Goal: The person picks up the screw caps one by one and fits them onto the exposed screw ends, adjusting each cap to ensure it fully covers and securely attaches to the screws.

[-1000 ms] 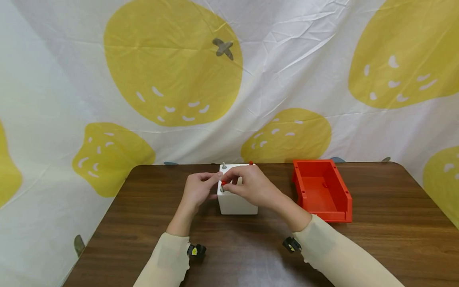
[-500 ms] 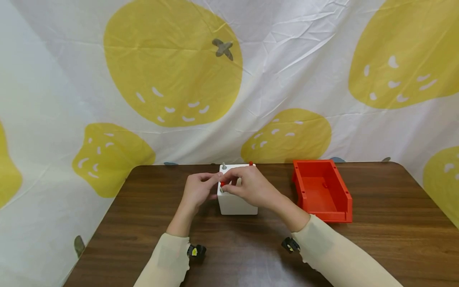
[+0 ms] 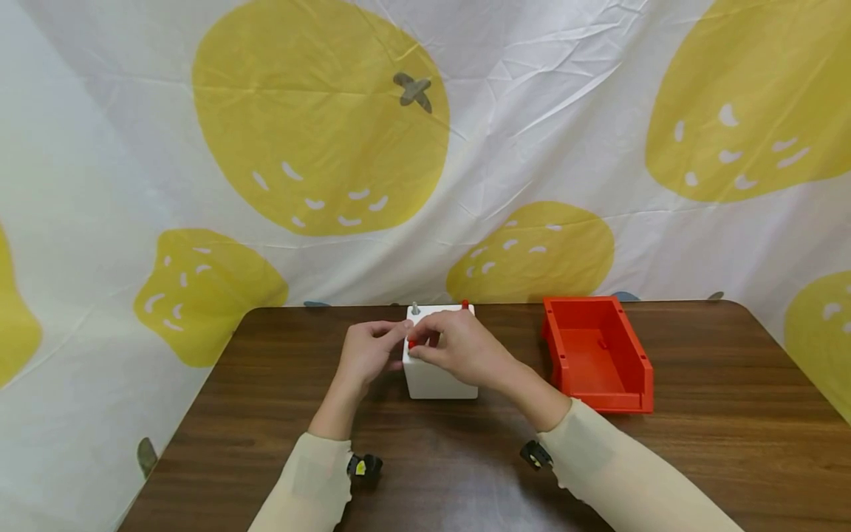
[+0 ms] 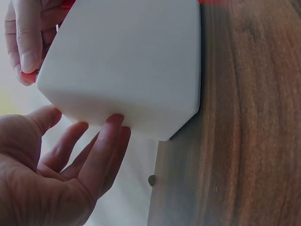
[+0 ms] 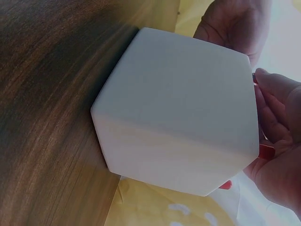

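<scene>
A white block (image 3: 442, 378) stands on the table with metal bolts at its top corners. A bare metal bolt (image 3: 415, 308) stands up at its back left corner, and a red cap (image 3: 465, 304) sits at the back right. At the front left corner, my right hand (image 3: 467, 346) pinches another red cap (image 3: 411, 343) between thumb and fingertips, low over the bolt there. The right wrist view shows a further red piece (image 5: 267, 151) at the front right corner, under my palm. My left hand (image 4: 61, 165) touches the block's left side with extended fingertips, its thumb near the top edge.
A red open-fronted bin (image 3: 598, 358) stands on the brown wooden table (image 3: 279, 414), right of the block. Behind the table hangs a white cloth (image 3: 372, 273) with yellow fruit prints. Black wrist cameras hang below both sleeves.
My right hand's pinched red cap has come lower over the front left bolt, covering the metal that showed earlier. My right forearm has shifted slightly left; the left hand and block stay put.
</scene>
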{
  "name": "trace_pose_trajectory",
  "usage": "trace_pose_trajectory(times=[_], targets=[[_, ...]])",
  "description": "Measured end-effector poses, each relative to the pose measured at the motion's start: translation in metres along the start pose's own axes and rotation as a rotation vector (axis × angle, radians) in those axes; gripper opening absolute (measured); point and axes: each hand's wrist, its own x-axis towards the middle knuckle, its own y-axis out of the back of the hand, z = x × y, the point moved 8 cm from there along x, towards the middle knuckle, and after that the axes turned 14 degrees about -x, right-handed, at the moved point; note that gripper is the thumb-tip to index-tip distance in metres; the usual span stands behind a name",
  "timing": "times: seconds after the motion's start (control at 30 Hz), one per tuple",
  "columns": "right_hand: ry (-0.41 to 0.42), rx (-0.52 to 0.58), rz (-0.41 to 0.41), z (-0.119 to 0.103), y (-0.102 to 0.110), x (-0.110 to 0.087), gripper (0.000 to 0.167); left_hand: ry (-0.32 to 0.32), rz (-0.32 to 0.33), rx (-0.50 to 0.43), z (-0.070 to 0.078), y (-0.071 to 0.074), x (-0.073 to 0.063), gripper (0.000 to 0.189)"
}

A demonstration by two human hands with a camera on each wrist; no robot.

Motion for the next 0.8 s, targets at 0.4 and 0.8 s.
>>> trace_pose_trajectory(times=[0.4,0.8], targets=[[0.006,-0.108,-0.015,-0.0014,-0.0028,0.001,0.007,0.002,0.003,0.004,0.0,-0.0003,-0.0005,0.034],[0.016,-0.142,0.004,-0.0034,-0.0019,0.0011,0.008,0.006,0.003,0.004,0.0003,-0.0006,-0.0017,0.036]])
